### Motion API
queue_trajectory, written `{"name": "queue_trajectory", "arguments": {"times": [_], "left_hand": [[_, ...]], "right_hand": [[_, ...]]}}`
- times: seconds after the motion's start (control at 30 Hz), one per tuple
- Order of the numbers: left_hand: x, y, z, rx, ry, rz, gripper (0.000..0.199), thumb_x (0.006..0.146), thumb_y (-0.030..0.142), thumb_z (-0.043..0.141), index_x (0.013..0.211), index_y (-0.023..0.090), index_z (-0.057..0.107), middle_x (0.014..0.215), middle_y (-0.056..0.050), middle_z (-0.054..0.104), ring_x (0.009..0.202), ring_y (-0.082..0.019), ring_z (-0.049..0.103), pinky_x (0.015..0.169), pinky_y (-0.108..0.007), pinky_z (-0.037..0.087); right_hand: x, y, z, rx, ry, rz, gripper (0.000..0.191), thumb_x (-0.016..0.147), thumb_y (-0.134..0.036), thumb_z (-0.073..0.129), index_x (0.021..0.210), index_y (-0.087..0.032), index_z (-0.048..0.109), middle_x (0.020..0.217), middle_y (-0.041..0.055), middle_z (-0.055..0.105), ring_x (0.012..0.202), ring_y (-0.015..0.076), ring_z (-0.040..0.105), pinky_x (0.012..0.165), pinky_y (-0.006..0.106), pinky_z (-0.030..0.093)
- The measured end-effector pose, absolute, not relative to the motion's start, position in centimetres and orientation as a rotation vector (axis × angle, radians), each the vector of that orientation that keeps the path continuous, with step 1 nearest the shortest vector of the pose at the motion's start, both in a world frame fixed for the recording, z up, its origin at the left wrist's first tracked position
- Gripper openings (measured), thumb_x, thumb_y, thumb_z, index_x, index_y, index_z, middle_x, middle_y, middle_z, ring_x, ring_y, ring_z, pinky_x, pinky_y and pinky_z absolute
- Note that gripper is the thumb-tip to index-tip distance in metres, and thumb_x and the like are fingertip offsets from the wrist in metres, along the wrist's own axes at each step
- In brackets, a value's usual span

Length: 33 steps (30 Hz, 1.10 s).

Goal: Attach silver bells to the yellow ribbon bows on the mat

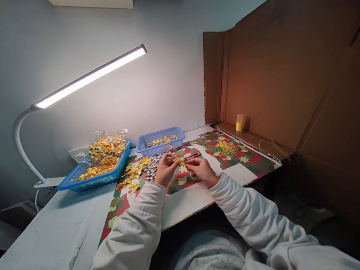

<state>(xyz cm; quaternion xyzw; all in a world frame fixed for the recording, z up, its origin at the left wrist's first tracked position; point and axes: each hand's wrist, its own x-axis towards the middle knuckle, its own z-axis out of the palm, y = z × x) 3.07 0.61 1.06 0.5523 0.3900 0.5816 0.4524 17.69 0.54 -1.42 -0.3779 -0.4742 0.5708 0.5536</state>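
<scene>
Head view, over the worker's pale sleeves: what do the hands have?

A small yellow piece (pixel 182 161), bow-like as far as I can make out, held up between them over the near middle of the patterned sheet (pixel 256 158). The left hand (pixel 166 168) pinches its left side with thumb and forefinger; the right hand (pixel 202 170) has its fingertips closed on the right edge

And that slim dark-red thing (pixel 193 155)?

Just above the right fingers; I can't tell whether it's held or lying behind them

What's around the left hand?

Shiny silver beads (pixel 152 170) in a heap right beside it, loose yellow bows (pixel 133 176) farther left, and beyond those a blue basket (pixel 96 182) piled with yellow bows and silver bits. Far side, near the wall, a smaller blue basket (pixel 160 148) with a few more yellow bows inside

To the right?

A tangle of yellow cord (pixel 226 147) on the sheet, then a small yellow bottle (pixel 239 124) standing upright at the far right, by the tall cardboard (pixel 280 69). A lit lamp (pixel 91 77) leans in from the far left
</scene>
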Motion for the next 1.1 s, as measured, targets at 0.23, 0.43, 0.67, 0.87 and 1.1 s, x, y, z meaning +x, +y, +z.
{"name": "queue_trajectory", "arguments": {"times": [0.23,0.43,0.67,0.87,1.1], "left_hand": [[3.15,0.5,1.11,1.396,0.949,1.441,0.038,0.057,0.026,0.077,0.077,0.018,0.046,0.055,0.008,0.053,0.05,-0.006,0.047,0.05,-0.017,0.034],[3.26,0.49,1.1,1.381,0.914,1.433,0.037,0.055,0.021,0.079,0.075,0.018,0.047,0.061,0.007,0.052,0.052,-0.005,0.048,0.051,-0.018,0.036],[3.34,0.47,1.09,1.347,0.885,1.399,0.038,0.053,0.021,0.079,0.073,0.018,0.047,0.055,0.008,0.051,0.052,-0.006,0.049,0.054,-0.019,0.039],[3.19,0.44,1.07,1.32,0.891,1.35,0.039,0.053,0.022,0.078,0.074,0.018,0.046,0.053,0.007,0.054,0.052,-0.007,0.05,0.055,-0.02,0.039],[3.2,0.54,0.99,1.308,0.896,1.361,0.039,0.052,0.021,0.078,0.073,0.019,0.046,0.053,0.008,0.051,0.052,-0.007,0.049,0.054,-0.02,0.038]], "right_hand": [[17.58,0.56,-1.52,-0.924,-1.139,1.312,0.035,0.05,-0.038,0.077,0.071,-0.013,0.066,0.057,-0.001,0.057,0.045,0.006,0.043,0.043,0.022,0.034],[17.52,0.61,-1.61,-0.926,-1.177,1.248,0.032,0.053,-0.039,0.075,0.07,-0.014,0.065,0.053,-0.0022,0.053,0.048,0.0086,0.047,0.045,0.023,0.037],[17.42,0.4,-1.43,-0.911,-1.179,1.236,0.028,0.053,-0.037,0.074,0.066,-0.014,0.063,0.053,-0.0017,0.053,0.05,0.0099,0.049,0.046,0.024,0.037],[17.47,0.21,-1.12,-0.908,-1.173,1.29,0.029,0.052,-0.035,0.076,0.067,-0.014,0.063,0.051,-0.003,0.052,0.047,0.0081,0.046,0.044,0.023,0.035],[17.54,0.34,-1.26,-0.922,-1.178,1.302,0.03,0.053,-0.037,0.075,0.067,-0.014,0.062,0.053,-0.0036,0.051,0.047,0.007,0.044,0.046,0.023,0.034]]}}
